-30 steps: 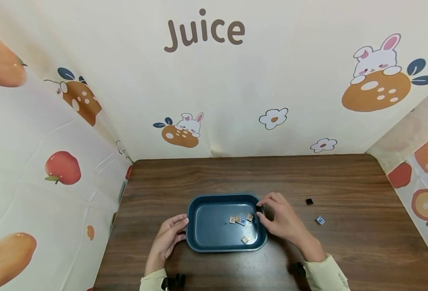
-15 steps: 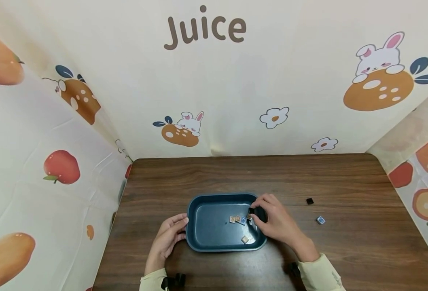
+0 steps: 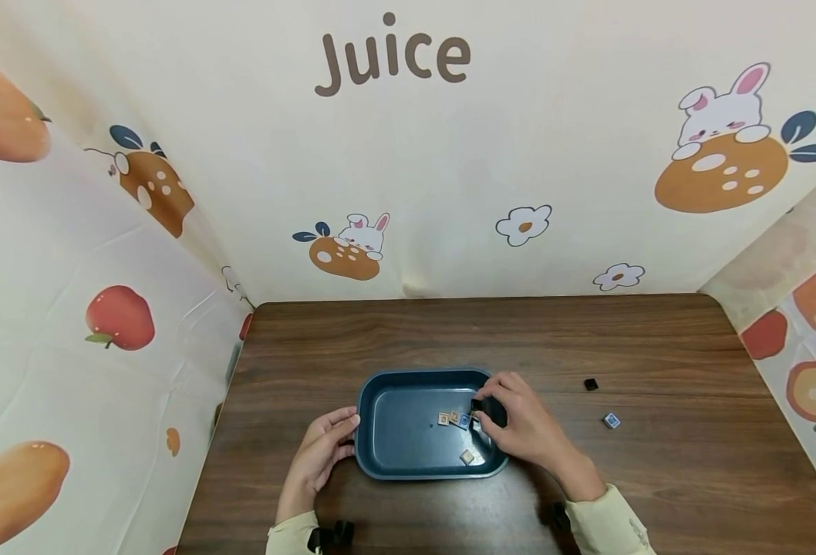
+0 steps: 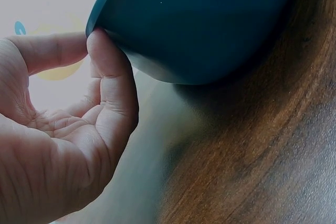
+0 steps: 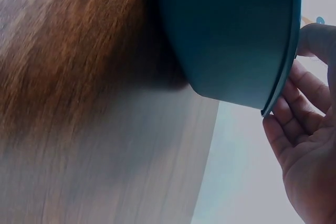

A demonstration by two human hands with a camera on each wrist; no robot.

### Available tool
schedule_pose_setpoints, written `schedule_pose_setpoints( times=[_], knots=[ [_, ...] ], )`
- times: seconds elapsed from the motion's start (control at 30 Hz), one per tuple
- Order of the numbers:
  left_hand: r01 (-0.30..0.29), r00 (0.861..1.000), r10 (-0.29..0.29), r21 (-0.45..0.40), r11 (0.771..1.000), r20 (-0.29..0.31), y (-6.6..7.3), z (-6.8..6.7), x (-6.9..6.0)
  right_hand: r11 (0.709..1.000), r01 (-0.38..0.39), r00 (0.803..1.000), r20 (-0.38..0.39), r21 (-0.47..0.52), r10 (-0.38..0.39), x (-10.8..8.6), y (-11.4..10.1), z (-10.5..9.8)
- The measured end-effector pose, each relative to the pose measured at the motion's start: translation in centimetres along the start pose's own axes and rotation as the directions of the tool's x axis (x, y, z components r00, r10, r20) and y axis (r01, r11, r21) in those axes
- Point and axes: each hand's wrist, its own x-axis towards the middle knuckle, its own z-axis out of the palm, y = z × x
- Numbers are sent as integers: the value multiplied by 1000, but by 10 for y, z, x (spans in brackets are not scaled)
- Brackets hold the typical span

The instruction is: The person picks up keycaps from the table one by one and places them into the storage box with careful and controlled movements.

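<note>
A dark blue rectangular tray (image 3: 397, 435) sits on the table. At its left end my left hand (image 3: 319, 455) pinches the rim between thumb and finger, as the left wrist view also shows. Over the tray's right end, my right hand (image 3: 529, 424) pinches a small black square piece (image 3: 477, 405). Just left of those fingertips lie a blue patterned square piece (image 3: 464, 421) and two tan square pieces (image 3: 443, 418). Nearer the front of the tray is a pale square piece (image 3: 467, 457). In the right wrist view the tray wall (image 5: 231, 35) hides the pinched piece.
Right of the tray, a black square piece (image 3: 591, 384) and a blue-and-white patterned cube (image 3: 612, 421) lie on the brown wooden table (image 3: 686, 462). Printed cloth (image 3: 443, 154) stands upright behind and on both sides of the table.
My right hand has moved left from the tray's right rim to over its inside, carrying the black piece near the other pieces. The left hand and the tray stay put.
</note>
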Motion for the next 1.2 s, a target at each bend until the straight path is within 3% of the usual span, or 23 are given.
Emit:
schedule_pose_setpoints(
  times=[0.6, 0.97, 1.2],
  knots=[
    [1, 1000, -1, -6, 1000, 6, 0, -1, 1, 990, 140, 990, 25, -4, -140, 5, -9, 17],
    [-1, 1000, 1, -10, 1000, 3, 0, 1, 0, 994, 109, 991, 76, -23, -107, 3, -12, 21],
    [-10, 1000, 10, -13, 1000, 10, -1, 0, 0, 991, 128, 988, 90, -41, -124, 2, -13, 23]
  ],
)
